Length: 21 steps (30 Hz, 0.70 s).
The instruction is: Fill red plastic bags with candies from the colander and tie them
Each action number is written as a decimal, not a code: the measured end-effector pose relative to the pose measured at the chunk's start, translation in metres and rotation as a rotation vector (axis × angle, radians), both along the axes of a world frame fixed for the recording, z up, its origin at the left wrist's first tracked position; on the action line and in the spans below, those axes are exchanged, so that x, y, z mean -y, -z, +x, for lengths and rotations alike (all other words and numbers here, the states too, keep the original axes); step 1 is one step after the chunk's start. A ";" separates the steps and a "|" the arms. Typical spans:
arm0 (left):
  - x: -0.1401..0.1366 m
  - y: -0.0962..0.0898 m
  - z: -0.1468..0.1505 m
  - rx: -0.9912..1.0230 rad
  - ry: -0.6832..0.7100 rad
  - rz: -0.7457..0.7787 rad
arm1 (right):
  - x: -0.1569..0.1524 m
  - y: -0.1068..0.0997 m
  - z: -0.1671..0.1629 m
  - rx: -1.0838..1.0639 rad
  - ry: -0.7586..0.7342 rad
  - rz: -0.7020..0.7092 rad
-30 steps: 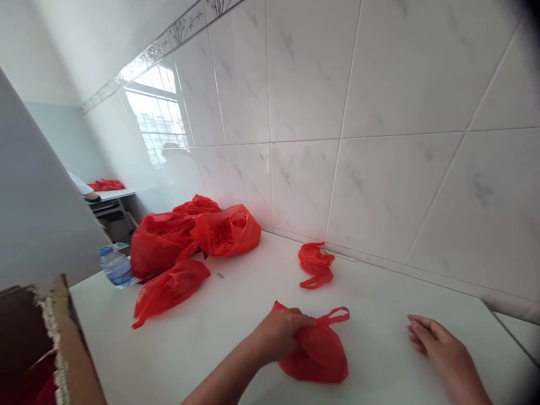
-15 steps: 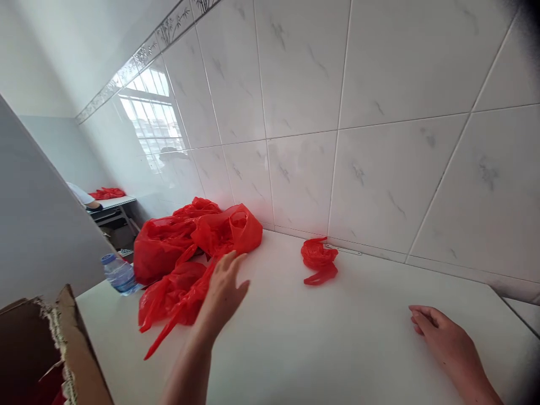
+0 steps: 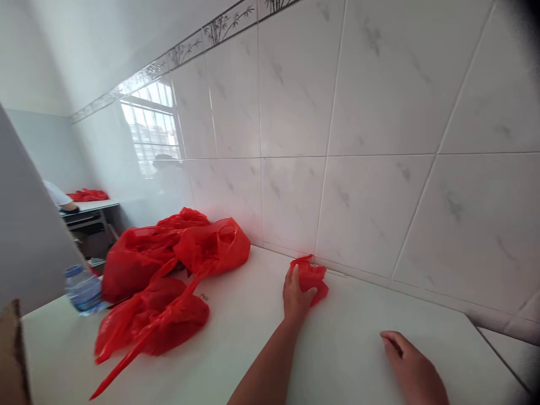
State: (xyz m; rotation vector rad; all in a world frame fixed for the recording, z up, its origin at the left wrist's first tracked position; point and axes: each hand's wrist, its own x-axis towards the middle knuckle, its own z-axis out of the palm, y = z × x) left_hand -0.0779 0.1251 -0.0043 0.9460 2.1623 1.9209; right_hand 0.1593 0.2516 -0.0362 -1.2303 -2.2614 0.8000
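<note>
My left hand point(image 3: 297, 298) reaches across the white table point(image 3: 346, 349) to a small crumpled red plastic bag point(image 3: 313, 277) by the wall. Its fingers lie along the bag's left side and the thumb presses at the near side, gripping it. Over the table on the right, my right hand point(image 3: 415, 368) is closed, with thumb and fingertips together and nothing visible in them. A pile of larger red plastic bags point(image 3: 143, 253) rests on the left side. In front of the pile, another knotted red bag point(image 3: 177, 323) trails a long twisted strip toward the near edge.
A clear water bottle with a blue cap point(image 3: 84, 289) stands at the table's left edge. At the lower left corner is a cardboard box flap point(image 3: 14, 354). The tiled wall point(image 3: 291, 197) borders the back. Beyond a grey partition point(image 3: 34, 225), another person's arm point(image 3: 59, 197) rests at a far table.
My left hand has moved right, from beside the bag pile to the small red bag, and now grips it. The right hand stays closed. The view has shifted somewhat.
</note>
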 end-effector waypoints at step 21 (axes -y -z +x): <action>0.020 0.001 0.024 0.538 0.459 0.293 | 0.048 -0.026 -0.031 -0.537 0.087 -0.322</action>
